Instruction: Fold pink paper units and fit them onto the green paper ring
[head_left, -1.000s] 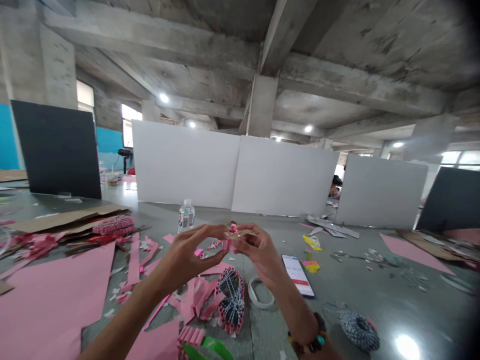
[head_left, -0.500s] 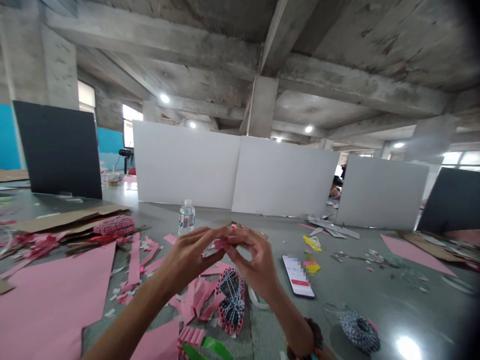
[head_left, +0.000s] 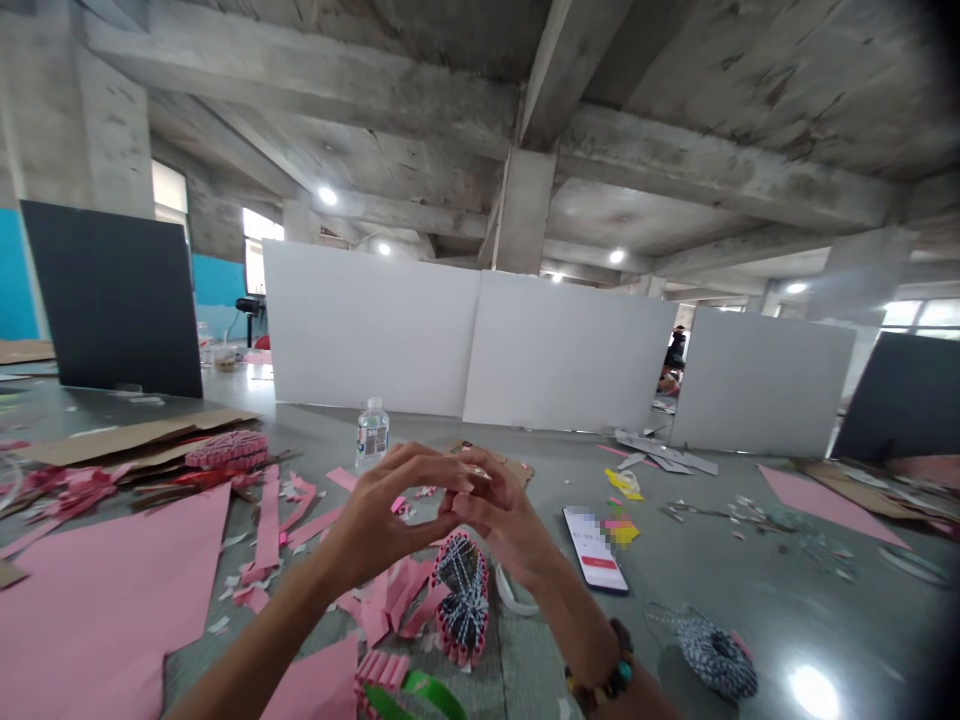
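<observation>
My left hand (head_left: pixel 409 495) and my right hand (head_left: pixel 499 510) meet fingertip to fingertip above the table. Both are closed in a pinch, and the fingers hide most of what is between them; a small pale bit shows near the right fingertips. Below them lies an oval piece (head_left: pixel 461 600) edged with pink paper rolls and laced across with black-and-white string. Pink paper strips (head_left: pixel 394 600) are heaped to its left. A short row of pink paper rolls (head_left: pixel 382 668) sits nearer me, beside a green strip (head_left: pixel 433 692).
A phone (head_left: pixel 595 550) and a ball of black-and-white string (head_left: pixel 716 655) lie to the right. Behind my hands stands a plastic bottle (head_left: pixel 373 432). Pink sheets (head_left: pixel 112 600) and a second pink rolled piece (head_left: pixel 227 449) are on the left. White panels (head_left: pixel 375 330) stand across the back.
My right hand has turned, its fingers curling in more at the fingertips. The pink bit seen between the fingers before is now hidden. Things on the table stay put.
</observation>
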